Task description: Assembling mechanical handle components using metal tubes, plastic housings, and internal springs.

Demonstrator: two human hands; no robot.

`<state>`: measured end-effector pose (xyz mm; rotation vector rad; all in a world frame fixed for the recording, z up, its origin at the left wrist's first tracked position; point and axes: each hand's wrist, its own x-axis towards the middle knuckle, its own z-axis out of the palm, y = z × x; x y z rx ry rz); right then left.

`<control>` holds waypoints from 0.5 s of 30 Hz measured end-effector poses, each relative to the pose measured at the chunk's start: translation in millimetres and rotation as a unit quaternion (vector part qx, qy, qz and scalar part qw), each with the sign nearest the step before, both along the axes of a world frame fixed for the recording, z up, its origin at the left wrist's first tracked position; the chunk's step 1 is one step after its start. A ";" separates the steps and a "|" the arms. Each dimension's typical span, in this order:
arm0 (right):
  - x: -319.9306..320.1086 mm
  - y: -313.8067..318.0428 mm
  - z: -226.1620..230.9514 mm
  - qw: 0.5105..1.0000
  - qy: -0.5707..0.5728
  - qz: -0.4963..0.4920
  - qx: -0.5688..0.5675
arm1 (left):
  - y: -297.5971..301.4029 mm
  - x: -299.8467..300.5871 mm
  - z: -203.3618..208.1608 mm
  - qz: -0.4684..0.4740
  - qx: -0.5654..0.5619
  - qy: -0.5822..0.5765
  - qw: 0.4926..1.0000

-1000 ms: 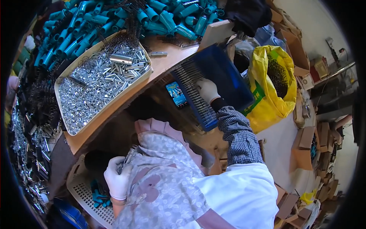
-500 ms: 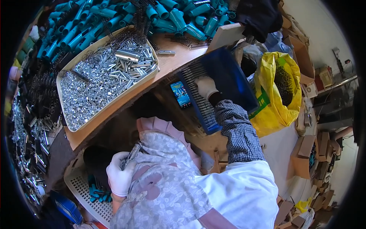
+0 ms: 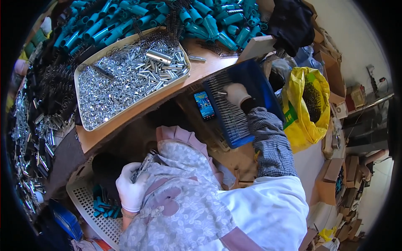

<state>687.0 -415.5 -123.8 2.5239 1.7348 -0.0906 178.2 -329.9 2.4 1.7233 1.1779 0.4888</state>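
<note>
My left hand (image 3: 132, 187), in a white glove, is closed around a bunch of slim metal rods (image 3: 144, 164) above my lap. How many it holds is hidden by the fingers. Over the blue bin (image 3: 260, 77) is my right hand (image 3: 237, 93), also gloved, with fingers pinched together. A short shiny metal pin (image 3: 222, 93) sticks out at its fingertips, lying crosswise over the rows of thin metal rods (image 3: 234, 119) in the bin. Beside these rows, at the bin's left edge, rests a phone with a lit screen (image 3: 204, 105).
A cream tray (image 3: 78, 94) of small metal parts stands on the wooden table (image 3: 100, 138). Behind it are piled teal plastic tubes (image 3: 142, 19) and dark springs (image 3: 173, 25). A yellow bag (image 3: 307, 125) stands right of the bin; a white perforated basket (image 3: 86, 205) is at lower left.
The surroundings have shifted slightly right in the view. A pin now shows at my right fingertips, and that hand remains over the bin. My left hand keeps its hold on the rods.
</note>
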 end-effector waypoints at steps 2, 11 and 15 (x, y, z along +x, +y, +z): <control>-3.8 -3.6 34.8 0.995 0.013 -0.047 0.087 | 1.3 -4.5 -3.0 0.014 -0.006 -0.009 1.000; -225.7 7.4 98.7 0.432 0.857 -0.078 0.270 | 7.1 8.1 4.0 -0.026 -0.044 -0.006 0.999; -315.6 36.4 110.2 0.300 0.942 -0.054 0.137 | 11.8 -8.4 14.2 0.052 -0.063 -0.188 0.979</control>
